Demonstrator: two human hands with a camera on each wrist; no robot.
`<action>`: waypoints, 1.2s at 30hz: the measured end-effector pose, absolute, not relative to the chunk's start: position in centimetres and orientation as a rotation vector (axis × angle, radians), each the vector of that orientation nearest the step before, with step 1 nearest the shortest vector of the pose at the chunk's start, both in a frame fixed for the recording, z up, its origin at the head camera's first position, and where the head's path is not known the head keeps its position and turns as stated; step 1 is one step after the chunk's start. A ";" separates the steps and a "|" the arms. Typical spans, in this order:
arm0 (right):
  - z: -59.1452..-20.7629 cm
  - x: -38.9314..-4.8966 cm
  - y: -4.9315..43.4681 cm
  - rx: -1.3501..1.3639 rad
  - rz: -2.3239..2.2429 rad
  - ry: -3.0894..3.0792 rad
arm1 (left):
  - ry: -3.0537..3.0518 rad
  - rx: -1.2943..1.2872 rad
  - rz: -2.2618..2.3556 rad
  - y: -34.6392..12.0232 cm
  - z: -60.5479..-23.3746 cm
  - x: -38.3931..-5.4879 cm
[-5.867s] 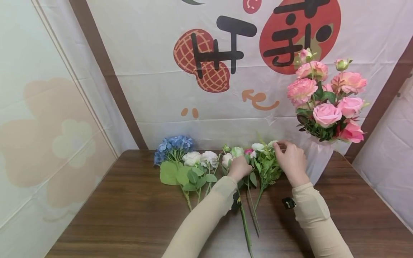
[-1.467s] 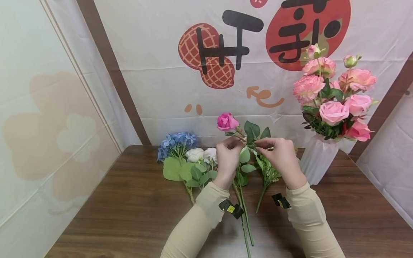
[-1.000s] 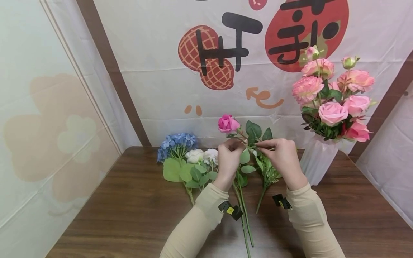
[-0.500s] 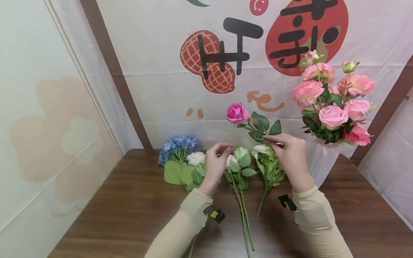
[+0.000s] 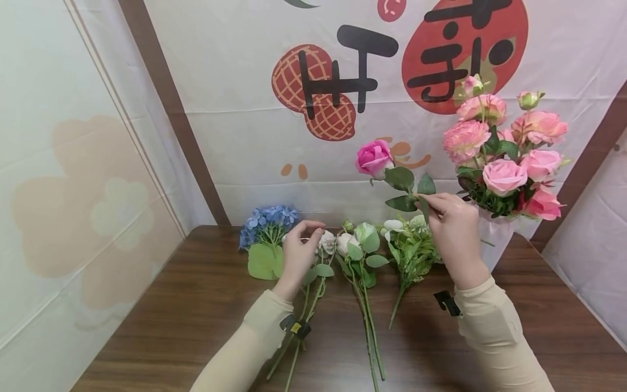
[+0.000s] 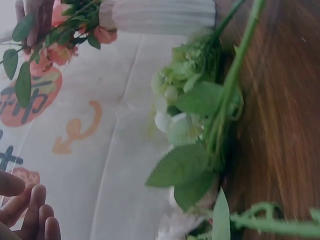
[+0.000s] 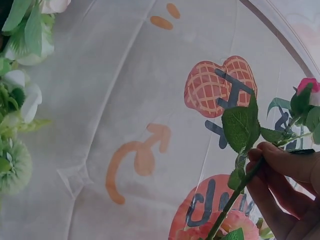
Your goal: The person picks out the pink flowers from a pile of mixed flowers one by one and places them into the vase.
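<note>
My right hand (image 5: 452, 234) pinches the stem of a bright pink rose (image 5: 374, 159) between thumb and fingers. The rose is raised above the table, its bloom tilted to the left and its green leaves (image 7: 241, 122) around the grip. In the right wrist view, the stem runs down past the fingertips. My left hand (image 5: 300, 256) holds nothing, fingers loosely bent, over the white flowers (image 5: 327, 242) at the left. In the left wrist view, its fingers (image 6: 37, 200) show against the backdrop. Behind the right hand stands a white vase (image 5: 497, 239) filled with pink flowers (image 5: 504, 177).
A blue hydrangea (image 5: 269, 220) lies at the back left of the brown table (image 5: 196, 321). White-green roses (image 5: 366, 235) with long stems lie in the middle. A leafy green sprig (image 5: 409, 256) lies beside the vase. A printed cloth backdrop (image 5: 235, 147) hangs behind.
The pink rose, earlier among the flowers on the table, was held by both hands. My left hand has let go and moved left; my right hand has carried the rose up and right.
</note>
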State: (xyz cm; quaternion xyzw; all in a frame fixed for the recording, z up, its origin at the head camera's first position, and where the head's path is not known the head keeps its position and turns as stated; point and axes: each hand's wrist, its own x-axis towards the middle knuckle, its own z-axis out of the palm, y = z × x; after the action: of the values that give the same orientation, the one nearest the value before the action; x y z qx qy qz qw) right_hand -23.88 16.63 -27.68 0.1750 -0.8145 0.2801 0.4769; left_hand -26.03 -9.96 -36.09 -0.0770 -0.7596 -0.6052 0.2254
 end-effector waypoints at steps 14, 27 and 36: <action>-26.3 -24.3 17.6 0.407 0.688 -1.962 | -2.124 -0.197 -1.578 -12.9 -34.5 -23.4; -25.1 -24.3 18.0 0.411 0.695 -1.910 | -2.191 -0.016 -1.463 -16.5 -38.6 -25.7; -24.7 -24.4 18.6 0.372 0.709 -1.870 | -2.233 0.040 -1.385 -17.6 -38.7 -25.6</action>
State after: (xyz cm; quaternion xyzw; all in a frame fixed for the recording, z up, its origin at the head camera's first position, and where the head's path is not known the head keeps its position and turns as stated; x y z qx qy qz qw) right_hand -24.42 18.57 -24.67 0.1555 -0.7819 0.2965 0.5259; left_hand -25.56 -17.63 -38.66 0.0146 -0.8217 -0.5098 0.2541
